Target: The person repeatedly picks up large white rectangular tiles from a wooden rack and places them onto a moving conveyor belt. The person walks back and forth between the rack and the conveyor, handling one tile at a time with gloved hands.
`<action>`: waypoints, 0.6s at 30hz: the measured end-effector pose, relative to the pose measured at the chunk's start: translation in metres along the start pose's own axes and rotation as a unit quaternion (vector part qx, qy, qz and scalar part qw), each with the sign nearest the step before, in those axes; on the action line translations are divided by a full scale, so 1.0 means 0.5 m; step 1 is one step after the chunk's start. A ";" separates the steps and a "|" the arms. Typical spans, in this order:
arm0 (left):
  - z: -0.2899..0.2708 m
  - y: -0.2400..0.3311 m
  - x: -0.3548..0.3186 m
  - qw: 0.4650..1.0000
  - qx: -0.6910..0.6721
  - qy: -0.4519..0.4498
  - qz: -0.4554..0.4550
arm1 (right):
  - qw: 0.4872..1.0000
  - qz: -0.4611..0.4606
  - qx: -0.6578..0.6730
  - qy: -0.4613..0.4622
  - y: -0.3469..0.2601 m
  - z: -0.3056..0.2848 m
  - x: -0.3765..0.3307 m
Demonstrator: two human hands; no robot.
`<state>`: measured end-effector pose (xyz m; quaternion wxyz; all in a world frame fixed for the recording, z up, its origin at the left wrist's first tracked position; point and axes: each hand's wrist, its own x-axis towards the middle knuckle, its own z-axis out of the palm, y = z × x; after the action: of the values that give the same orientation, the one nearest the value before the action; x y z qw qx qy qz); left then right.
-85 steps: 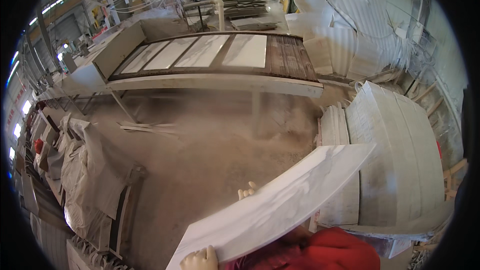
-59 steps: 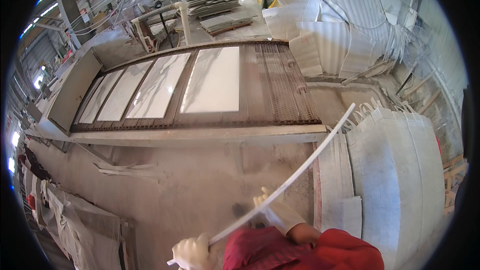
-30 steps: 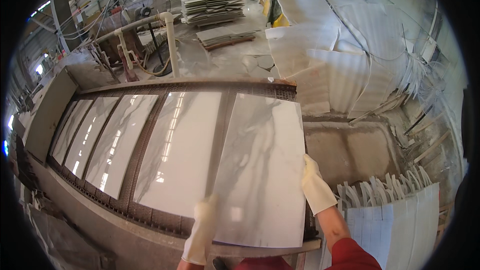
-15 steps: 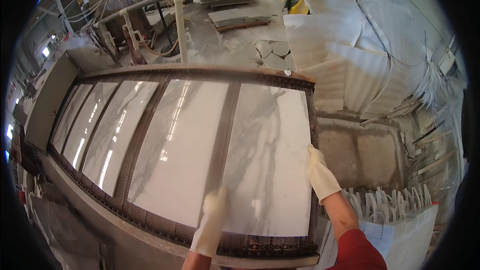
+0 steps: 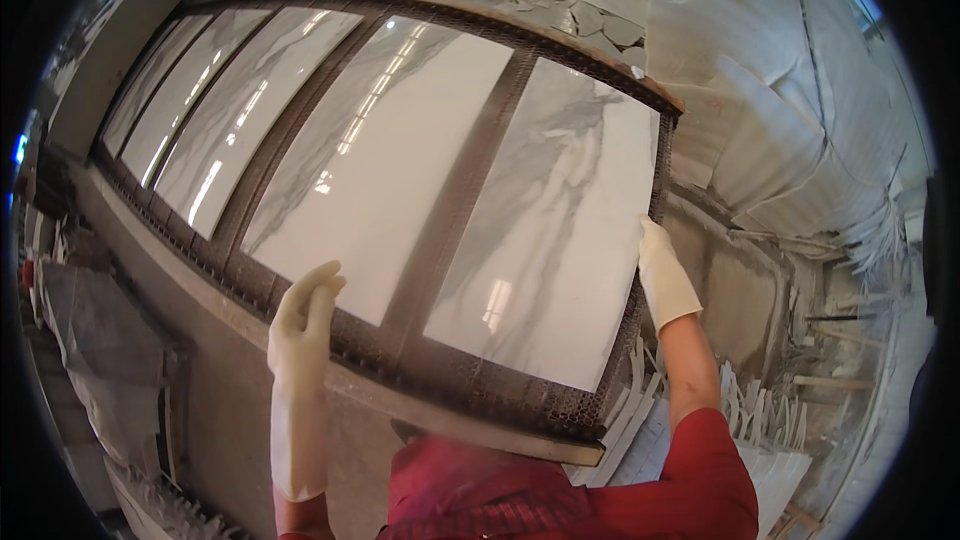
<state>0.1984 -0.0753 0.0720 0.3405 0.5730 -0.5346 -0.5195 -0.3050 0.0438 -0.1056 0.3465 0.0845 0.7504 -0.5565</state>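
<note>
A rectangular white slab with grey veining (image 5: 555, 230), flat and glossy like polished stone or tile, lies at the right end of a brown mesh bed (image 5: 442, 240), apart from the neighbouring grey-veined white slab (image 5: 380, 160) to its left. The cream-gloved right hand (image 5: 668, 275) is at the slab's right edge; whether its fingers grip that edge cannot be told. The cream-gloved left hand (image 5: 308, 310), empty with fingers loosely bent, is at the bed's near side, apart from the slab. Judged by form, the slab should be stiff, fairly heavy, slick-faced and brittle at its corners; its two opposite long edges offer the surest hold. Textures: honeycomb-like mesh; a dull beige near rail (image 5: 390, 395); far right, rippled white sheeting (image 5: 760, 120).
</note>
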 end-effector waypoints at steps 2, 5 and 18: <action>-0.053 -0.025 -0.036 0.999 0.004 0.023 -0.045 | 0.994 0.022 -0.108 0.006 -0.037 -0.016 -0.023; -0.113 -0.086 -0.098 0.998 0.021 0.033 -0.057 | 0.972 -0.055 -0.217 -0.065 -0.099 -0.026 -0.111; -0.382 -0.257 -0.361 0.992 0.092 -0.045 -0.069 | 0.908 -0.276 -0.249 -0.194 -0.014 0.180 -0.546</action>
<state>0.4349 0.0928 0.0357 0.2252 0.6135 -0.5542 -0.5156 -0.0668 0.0312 0.0549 0.3273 -0.3250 0.7761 -0.4301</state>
